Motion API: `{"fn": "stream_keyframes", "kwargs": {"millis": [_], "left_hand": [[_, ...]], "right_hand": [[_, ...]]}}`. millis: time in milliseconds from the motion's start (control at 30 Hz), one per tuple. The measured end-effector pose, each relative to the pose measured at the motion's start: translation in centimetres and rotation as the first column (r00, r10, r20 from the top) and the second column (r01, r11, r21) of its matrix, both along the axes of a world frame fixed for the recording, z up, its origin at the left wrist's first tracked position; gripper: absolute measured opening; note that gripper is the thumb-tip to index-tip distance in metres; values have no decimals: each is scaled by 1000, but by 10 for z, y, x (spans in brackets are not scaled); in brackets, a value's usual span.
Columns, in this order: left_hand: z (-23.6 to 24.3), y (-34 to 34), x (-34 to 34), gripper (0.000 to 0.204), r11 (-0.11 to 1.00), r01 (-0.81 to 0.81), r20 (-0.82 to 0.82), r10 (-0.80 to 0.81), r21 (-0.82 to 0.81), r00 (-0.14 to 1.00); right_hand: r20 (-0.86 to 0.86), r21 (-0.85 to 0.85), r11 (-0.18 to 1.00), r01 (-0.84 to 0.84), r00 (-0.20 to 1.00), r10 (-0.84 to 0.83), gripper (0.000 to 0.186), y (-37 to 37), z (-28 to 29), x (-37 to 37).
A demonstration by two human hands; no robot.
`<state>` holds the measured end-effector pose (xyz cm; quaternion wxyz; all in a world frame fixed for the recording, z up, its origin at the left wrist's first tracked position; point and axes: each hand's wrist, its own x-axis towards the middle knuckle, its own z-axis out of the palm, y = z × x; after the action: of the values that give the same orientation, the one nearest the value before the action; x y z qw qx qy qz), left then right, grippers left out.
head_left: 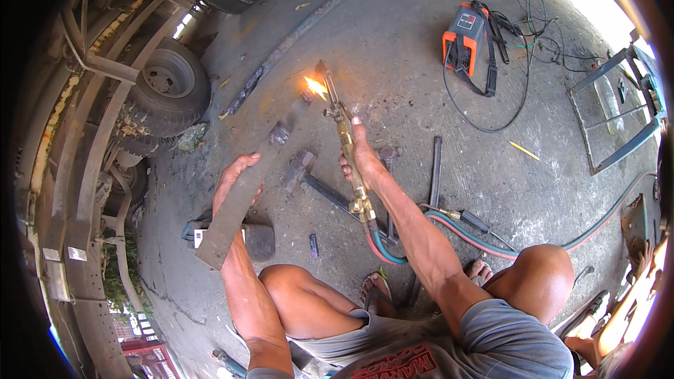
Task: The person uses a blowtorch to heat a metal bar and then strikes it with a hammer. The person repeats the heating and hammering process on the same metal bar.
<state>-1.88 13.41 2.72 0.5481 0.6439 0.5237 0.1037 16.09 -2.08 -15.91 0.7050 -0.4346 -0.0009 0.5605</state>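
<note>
My left hand [235,179] grips a long flat steel bar [225,231], which slants up toward the middle. My right hand [358,147] holds a brass cutting torch [345,137] upright, with red and green hoses running from its base. An orange flame [314,86] burns just left of the torch head, by the bar's far end. A sledgehammer [300,170] with a dark handle lies on the concrete between my hands, below another dark hammer head [390,158], partly hidden by my right hand.
A truck frame with tyres [165,77] fills the left side. An orange-grey machine [467,38] with cables lies at the upper right, near a metal frame [593,116]. A long pipe [274,60] crosses the floor. Another person's bare legs and sandal [590,319] show at the lower right.
</note>
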Motion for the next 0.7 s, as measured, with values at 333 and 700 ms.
{"fn": "stream_keyframes", "kwargs": {"millis": [333, 700], "left_hand": [[-2, -1, 0, 40, 1000, -3, -30, 3, 5, 1000], [-1, 2, -1, 39, 999, 26, -6, -26, -30, 1000]], "right_hand": [[10, 13, 1000, 4, 1000, -4, 82, 3, 1, 2], [14, 12, 1000, -16, 1000, 16, 86, -6, 0, -4]]}}
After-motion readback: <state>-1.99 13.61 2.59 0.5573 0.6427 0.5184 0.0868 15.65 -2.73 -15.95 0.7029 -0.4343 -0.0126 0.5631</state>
